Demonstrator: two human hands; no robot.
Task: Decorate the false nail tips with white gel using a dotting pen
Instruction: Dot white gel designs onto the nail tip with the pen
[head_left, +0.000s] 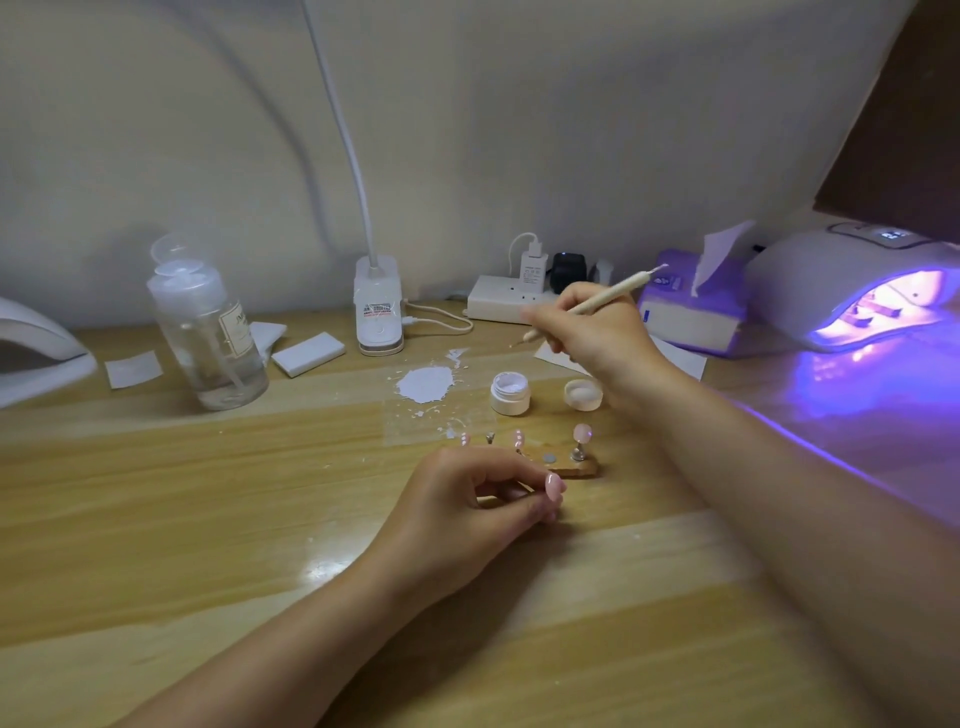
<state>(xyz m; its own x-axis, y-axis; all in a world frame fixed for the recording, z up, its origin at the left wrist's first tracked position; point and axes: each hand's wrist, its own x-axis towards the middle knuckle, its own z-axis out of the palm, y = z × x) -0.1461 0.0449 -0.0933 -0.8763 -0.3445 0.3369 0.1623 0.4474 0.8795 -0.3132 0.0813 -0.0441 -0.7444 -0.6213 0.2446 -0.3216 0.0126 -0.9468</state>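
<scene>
- The wooden surface (156, 519) carries everything; at its right end a curing lamp (852, 286) glows violet, its small display lit but too blurred to read.
- A clear pump bottle (208, 332) stands at the left with a label whose writing cannot be made out; the clip lamp base (379, 312) at the back bears a barcode-like sticker, also unreadable, and the charger on the power strip (498, 304) shows only fine grey print.
- The right hand (597, 332) is closed around the dotting pen (587, 304), raised above and behind the open gel pot (510, 392), its tip aimed left and down; the pot's lid (583, 395) lies just beside it.
- A smear of white gel (425, 384) sits on a clear sheet left of the pot.
- The left hand (467, 514) rests on the surface, fingers curled; it seems to pinch a pink false nail tip (555, 487), though the grip is partly hidden.
- The wooden holder (571, 467) just behind that hand keeps the other nail tips (582, 432) on small stands.
- Judged step: loading or carrying gel to a tip. The next move calls for a steady, light touch of the pen point on the tip.
</scene>
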